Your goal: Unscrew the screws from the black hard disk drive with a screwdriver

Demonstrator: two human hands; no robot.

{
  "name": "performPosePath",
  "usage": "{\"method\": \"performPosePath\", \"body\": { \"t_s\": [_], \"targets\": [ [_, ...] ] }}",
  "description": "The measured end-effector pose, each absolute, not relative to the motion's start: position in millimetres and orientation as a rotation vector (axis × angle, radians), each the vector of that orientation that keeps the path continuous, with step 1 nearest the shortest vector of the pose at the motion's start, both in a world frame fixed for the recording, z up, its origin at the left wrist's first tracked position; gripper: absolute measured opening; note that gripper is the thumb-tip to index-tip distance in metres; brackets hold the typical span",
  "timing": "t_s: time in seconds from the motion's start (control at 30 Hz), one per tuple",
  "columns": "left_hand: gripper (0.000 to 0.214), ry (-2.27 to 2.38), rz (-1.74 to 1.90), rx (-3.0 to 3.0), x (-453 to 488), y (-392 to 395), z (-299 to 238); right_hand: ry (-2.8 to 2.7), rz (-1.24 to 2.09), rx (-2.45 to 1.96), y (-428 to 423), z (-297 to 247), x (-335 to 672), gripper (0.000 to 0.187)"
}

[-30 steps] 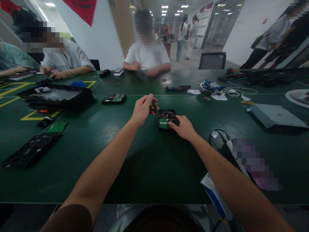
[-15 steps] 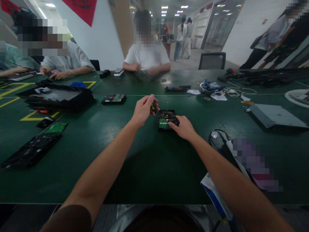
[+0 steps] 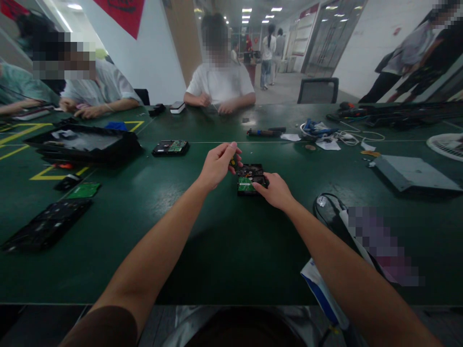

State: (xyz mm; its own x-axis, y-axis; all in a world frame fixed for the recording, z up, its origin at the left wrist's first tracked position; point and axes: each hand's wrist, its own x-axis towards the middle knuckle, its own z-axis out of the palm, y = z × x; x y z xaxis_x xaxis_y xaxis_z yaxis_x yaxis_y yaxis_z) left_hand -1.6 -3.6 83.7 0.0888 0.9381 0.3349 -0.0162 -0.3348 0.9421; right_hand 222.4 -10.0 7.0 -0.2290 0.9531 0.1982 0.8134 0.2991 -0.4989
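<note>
A black hard drive with a green circuit board (image 3: pixel 245 185) lies on the green table, circuit side up. My right hand (image 3: pixel 276 191) grips its right edge, thumb on top near the board. Just above the drive's upper left corner is my left hand (image 3: pixel 219 165), fingers closed around a small screwdriver (image 3: pixel 233 163) with a black and yellow handle. Most of the handle is hidden by the fingers, and I cannot tell where the tip rests.
Another hard drive (image 3: pixel 170 147) lies left of my hands. Beyond it stands a black tray-like casing (image 3: pixel 85 142). At left are a loose green circuit board (image 3: pixel 84 190) and a black panel (image 3: pixel 48 224). A grey metal box (image 3: pixel 415 173) sits right. A person (image 3: pixel 220 86) sits opposite.
My left hand with the screwdriver has shifted slightly to the right, toward the drive. My right hand and the hard drive stay in place.
</note>
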Motion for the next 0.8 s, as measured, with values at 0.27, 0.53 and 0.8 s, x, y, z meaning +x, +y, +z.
{"method": "performPosePath", "body": {
  "t_s": [0.27, 0.53, 0.8],
  "targets": [
    [0.040, 0.963, 1.424, 1.563, 3, -5, 83, -2.113, 0.402, -1.583, -10, 9, 221, 0.042],
    [0.038, 0.973, 1.391, 1.573, 4, -8, 86, -2.106, 0.390, -1.590, -10, 6, 222, 0.044],
    [0.034, 1.076, 1.312, 1.697, 0, -13, 96, -2.096, 0.373, -1.588, -9, 4, 221, 0.045]
  ]
}}
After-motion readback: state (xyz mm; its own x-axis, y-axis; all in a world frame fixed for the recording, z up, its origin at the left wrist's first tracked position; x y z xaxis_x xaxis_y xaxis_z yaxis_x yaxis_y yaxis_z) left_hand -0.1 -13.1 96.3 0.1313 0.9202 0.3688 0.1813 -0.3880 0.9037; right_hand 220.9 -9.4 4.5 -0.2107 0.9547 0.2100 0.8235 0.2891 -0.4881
